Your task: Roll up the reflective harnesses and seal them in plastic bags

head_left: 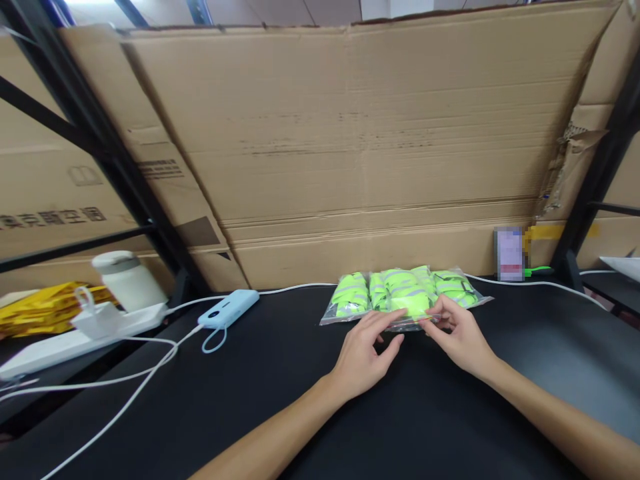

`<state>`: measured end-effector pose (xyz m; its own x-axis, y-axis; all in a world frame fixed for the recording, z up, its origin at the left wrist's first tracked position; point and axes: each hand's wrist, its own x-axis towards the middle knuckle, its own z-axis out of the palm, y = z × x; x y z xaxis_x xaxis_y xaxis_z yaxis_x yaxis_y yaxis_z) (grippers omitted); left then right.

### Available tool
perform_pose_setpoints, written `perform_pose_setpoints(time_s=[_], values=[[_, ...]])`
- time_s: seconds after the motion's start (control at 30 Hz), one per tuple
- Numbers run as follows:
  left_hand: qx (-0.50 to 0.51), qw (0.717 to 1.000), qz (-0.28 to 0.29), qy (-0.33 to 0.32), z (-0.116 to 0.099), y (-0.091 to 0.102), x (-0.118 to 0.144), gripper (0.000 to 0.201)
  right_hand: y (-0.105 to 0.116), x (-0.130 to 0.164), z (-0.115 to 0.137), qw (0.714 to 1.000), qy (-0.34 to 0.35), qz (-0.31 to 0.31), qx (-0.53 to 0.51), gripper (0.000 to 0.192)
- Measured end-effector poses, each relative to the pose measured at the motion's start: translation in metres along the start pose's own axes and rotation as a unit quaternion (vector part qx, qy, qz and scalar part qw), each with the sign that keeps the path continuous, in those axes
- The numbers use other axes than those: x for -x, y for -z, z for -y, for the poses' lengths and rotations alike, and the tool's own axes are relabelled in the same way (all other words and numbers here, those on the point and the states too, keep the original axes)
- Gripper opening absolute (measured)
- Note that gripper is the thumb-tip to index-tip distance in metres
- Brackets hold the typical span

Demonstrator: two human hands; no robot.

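Note:
Clear plastic bags packed with folded neon-green fabric and grey reflective bands lie in a row against the cardboard. The middle bag (407, 287) is nearest my hands, its clear lower edge toward me. My right hand (463, 337) pinches that edge at its right corner between thumb and fingers. Along the bag's left side, my left hand (365, 350) has its fingertips at the edge, with thumb and index finger spread apart. The left bag (351, 297) and the right bag (455, 288) lie at either side, with neither hand holding them.
A light-blue power bank (229, 309) with a cable lies left on the black table (240, 413). Beyond it are a white power strip (143, 320), a pale bottle (129, 280) and yellow packages (50, 308). A phone (510, 255) leans at the right against the cardboard wall (350, 133).

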<state>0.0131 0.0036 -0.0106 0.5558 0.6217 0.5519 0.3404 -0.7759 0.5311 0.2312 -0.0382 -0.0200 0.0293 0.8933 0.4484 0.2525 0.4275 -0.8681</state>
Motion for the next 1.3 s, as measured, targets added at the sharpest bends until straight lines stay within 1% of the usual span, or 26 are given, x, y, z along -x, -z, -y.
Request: perform_pose_setpoints(time_s=[0.07,0.17,0.27,0.43,0.53,0.63,0.77,0.9,1.0,1.1,1.2,1.3], values=[[0.002,1.0,0.019,-0.012,0.001,0.0,0.0,0.051,0.001,-0.001,0.0,0.999,0.024,-0.012,0.021,0.028],[0.007,0.998,0.054,-0.01,0.005,-0.002,0.001,0.062,0.003,-0.003,-0.003,0.999,0.026,-0.024,0.033,0.027],[0.027,0.997,0.07,0.001,0.008,-0.004,0.001,0.06,0.004,-0.006,-0.009,0.999,0.01,-0.026,0.032,0.03],[0.025,0.999,0.033,0.028,0.01,-0.005,-0.002,0.045,0.007,-0.009,-0.018,0.998,-0.056,-0.006,-0.021,0.037],[0.029,0.999,0.015,0.042,0.01,-0.006,-0.003,0.04,0.008,-0.009,-0.017,0.997,-0.073,0.001,-0.028,0.036],[0.023,0.997,-0.012,0.07,0.01,-0.006,-0.003,0.037,0.006,-0.007,-0.015,0.997,-0.066,0.017,-0.02,0.032],[0.009,0.994,-0.046,0.1,0.012,-0.006,-0.003,0.031,0.004,-0.005,-0.013,0.999,-0.031,0.032,0.017,0.027],[-0.002,0.994,-0.071,0.08,0.016,-0.003,-0.005,0.029,0.005,-0.006,-0.012,0.999,-0.006,0.022,0.044,0.03],[0.012,0.994,-0.082,0.065,0.018,-0.001,-0.006,0.028,0.006,-0.008,-0.013,0.999,0.005,0.029,0.043,0.034],[0.028,0.993,-0.086,0.072,0.018,-0.001,-0.007,0.027,0.007,-0.008,-0.013,0.998,0.003,0.034,0.048,0.035],[0.047,0.992,-0.088,0.077,0.016,-0.001,-0.007,0.027,0.008,-0.008,-0.014,0.998,-0.009,0.025,0.058,0.035],[0.067,0.99,-0.096,0.083,0.014,-0.001,-0.008,0.027,0.009,-0.009,-0.014,0.999,-0.026,0.014,0.045,0.038]])
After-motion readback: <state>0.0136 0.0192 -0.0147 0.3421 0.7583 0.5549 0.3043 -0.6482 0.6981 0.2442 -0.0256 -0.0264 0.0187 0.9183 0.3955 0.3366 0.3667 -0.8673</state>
